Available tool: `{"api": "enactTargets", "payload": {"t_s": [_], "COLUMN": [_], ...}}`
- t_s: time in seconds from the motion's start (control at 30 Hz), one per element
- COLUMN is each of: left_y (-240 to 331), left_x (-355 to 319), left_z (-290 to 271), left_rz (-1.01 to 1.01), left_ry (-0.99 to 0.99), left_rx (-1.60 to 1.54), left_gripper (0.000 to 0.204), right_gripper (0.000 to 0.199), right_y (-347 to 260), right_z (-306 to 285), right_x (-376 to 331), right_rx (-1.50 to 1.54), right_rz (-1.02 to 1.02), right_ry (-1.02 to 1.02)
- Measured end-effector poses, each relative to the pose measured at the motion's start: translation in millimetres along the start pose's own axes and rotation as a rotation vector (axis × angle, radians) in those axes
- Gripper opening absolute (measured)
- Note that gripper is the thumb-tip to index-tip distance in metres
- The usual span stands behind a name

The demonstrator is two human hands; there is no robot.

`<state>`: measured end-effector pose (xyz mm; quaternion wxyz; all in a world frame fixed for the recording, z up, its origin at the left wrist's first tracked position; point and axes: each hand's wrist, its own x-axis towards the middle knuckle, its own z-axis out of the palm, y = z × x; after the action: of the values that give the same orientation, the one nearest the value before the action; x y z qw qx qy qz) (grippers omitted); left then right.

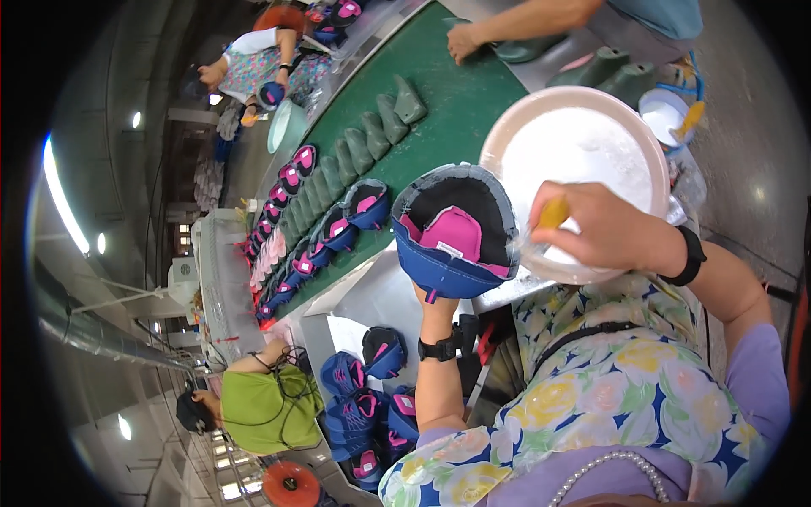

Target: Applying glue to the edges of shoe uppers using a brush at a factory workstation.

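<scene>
A blue shoe upper [448, 269] with a black and pink lining is held up by my left hand [432, 301], which supports it from below; most of those fingers are hidden behind it. My right hand [596, 226] is closed round the yellow handle [553, 212] of a brush, at the grey edge of the upper's opening. The brush's bristle end is blurred. Just beyond my right hand sits a wide pale pink basin [497, 135] holding white liquid.
On the green conveyor belt [452, 110] lie rows of dark green shoe lasts [355, 150] and blue uppers [369, 203]. More blue shoes [351, 414] pile up at lower left. A co-worker's hand [463, 42] reaches over the belt's far end. A small white bucket [663, 114] stands at far right.
</scene>
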<state>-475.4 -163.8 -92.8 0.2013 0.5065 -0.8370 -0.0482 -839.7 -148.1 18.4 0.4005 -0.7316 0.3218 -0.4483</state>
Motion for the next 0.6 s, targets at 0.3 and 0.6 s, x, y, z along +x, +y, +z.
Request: {"api": "enactTargets", "payload": {"t_s": [0.3, 0.6], "left_y": [-92.3, -182.3], "left_x": [70.8, 142.9], "left_z": [22.0, 80.3], "left_rz": [-1.014, -1.111], "left_ry": [0.318, 0.357], "left_rx": [-1.058, -1.274], "left_gripper": [0.025, 0.062], "right_gripper": [0.013, 0.016], "right_y": [30.7, 48.7], "right_z": [-61.7, -61.3], "right_x": [-18.1, -36.3], "right_rx": [-0.08, 0.093], "right_rz": [0.281, 0.592], "right_ry": [0.281, 0.235]}}
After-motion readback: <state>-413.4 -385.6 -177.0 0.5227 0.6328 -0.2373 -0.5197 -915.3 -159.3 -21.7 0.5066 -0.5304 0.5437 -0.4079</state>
